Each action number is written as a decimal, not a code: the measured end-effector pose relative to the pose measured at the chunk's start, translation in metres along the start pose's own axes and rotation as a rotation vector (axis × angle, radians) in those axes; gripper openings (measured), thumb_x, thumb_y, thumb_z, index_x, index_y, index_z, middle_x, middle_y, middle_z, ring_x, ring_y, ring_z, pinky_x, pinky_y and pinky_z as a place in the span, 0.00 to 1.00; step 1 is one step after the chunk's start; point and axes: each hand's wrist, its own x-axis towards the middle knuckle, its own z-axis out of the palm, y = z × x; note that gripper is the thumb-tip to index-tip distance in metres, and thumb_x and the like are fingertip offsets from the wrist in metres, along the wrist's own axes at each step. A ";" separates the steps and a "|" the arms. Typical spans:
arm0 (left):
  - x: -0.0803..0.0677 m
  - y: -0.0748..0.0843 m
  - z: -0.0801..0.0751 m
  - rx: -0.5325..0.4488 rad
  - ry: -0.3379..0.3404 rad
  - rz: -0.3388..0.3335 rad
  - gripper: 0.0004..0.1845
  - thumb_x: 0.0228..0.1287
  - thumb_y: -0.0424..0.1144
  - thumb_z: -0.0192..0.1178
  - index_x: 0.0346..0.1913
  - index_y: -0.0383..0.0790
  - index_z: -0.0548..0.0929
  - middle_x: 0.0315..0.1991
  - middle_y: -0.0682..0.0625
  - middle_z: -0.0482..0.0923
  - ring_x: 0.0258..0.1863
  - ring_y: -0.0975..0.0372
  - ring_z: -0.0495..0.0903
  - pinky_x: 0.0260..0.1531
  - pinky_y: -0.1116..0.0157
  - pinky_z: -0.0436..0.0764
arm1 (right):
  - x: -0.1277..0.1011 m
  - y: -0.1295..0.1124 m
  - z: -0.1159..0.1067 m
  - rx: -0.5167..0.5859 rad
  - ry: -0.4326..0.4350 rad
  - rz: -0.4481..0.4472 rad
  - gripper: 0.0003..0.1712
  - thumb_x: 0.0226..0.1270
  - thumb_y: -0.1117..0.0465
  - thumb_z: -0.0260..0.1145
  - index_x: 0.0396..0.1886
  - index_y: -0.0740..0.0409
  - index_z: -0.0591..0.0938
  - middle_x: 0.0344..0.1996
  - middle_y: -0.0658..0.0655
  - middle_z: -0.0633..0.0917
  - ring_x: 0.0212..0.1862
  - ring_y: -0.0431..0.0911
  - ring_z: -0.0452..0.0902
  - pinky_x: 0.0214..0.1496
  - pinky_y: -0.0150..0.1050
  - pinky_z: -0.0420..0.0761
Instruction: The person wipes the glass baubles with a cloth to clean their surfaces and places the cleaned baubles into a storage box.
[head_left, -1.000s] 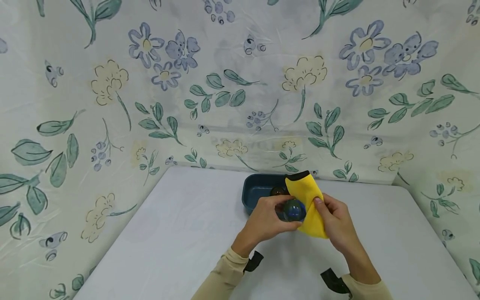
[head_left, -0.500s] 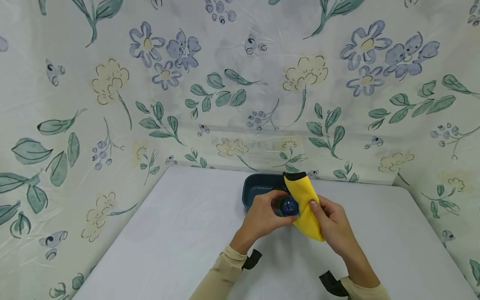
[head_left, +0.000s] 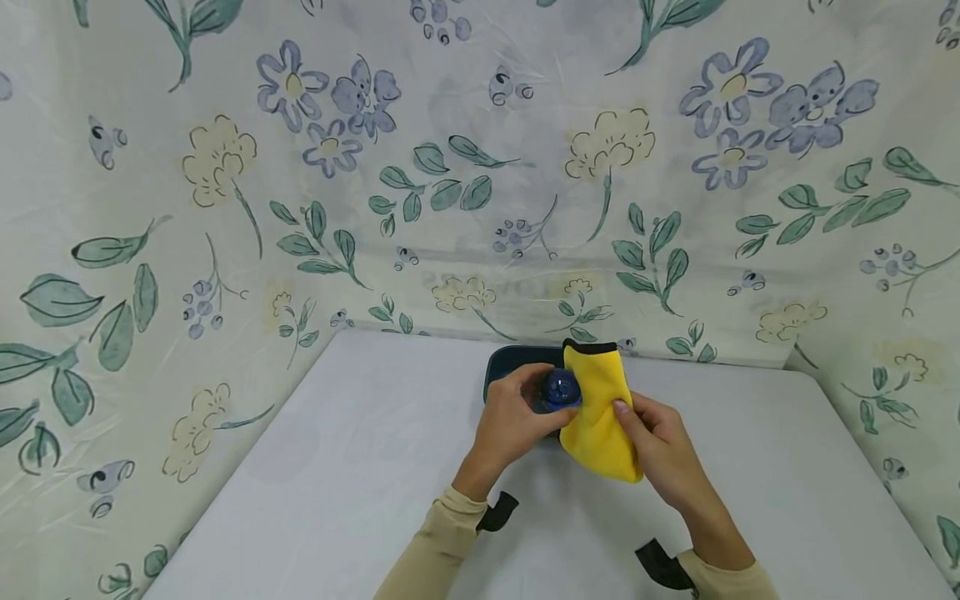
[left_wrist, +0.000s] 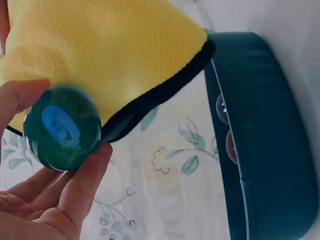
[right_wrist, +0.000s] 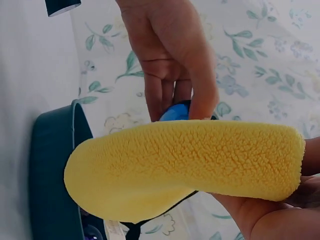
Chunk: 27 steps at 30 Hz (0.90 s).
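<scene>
The person's left hand [head_left: 512, 421] is pinching a blue-green glass ball [head_left: 560, 388] in its grip, holding it just above the dark blue tray [head_left: 504, 367] at the back of the white table [head_left: 360, 475]. The right hand [head_left: 660, 454] is clasping a yellow cloth [head_left: 596, 417] against the ball.

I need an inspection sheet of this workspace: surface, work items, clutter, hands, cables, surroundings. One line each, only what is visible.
Surface: white table, bare around the hands.
Work items: blue-green ball beside yellow cloth; dark blue tray behind them, with at least two more balls inside.
Clutter: nothing seen.
Hands: left hand grips the ball in its fingertips; right hand holds the cloth.
Cables: nothing seen; black straps at both wrists.
Surroundings: floral fabric hangs behind and at both sides of the table.
</scene>
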 end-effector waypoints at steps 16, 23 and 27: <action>-0.003 0.005 0.002 -0.124 0.061 0.051 0.32 0.53 0.40 0.79 0.61 0.35 0.82 0.55 0.42 0.86 0.51 0.54 0.88 0.55 0.60 0.87 | 0.003 0.010 0.001 0.121 -0.080 0.080 0.28 0.86 0.55 0.49 0.62 0.78 0.74 0.37 0.57 0.83 0.35 0.42 0.84 0.42 0.34 0.88; -0.006 0.010 0.007 -0.118 0.051 0.094 0.32 0.54 0.40 0.79 0.61 0.34 0.81 0.56 0.42 0.86 0.51 0.55 0.89 0.55 0.63 0.87 | 0.006 0.018 -0.002 0.234 -0.123 0.110 0.32 0.87 0.52 0.47 0.64 0.82 0.69 0.35 0.47 0.85 0.35 0.40 0.85 0.41 0.35 0.89; -0.008 0.013 0.010 -0.089 0.031 0.117 0.32 0.54 0.41 0.79 0.62 0.36 0.81 0.57 0.43 0.86 0.51 0.56 0.89 0.55 0.64 0.87 | 0.009 0.021 -0.006 0.277 -0.130 0.128 0.31 0.87 0.51 0.46 0.62 0.80 0.71 0.34 0.46 0.85 0.35 0.38 0.86 0.41 0.35 0.89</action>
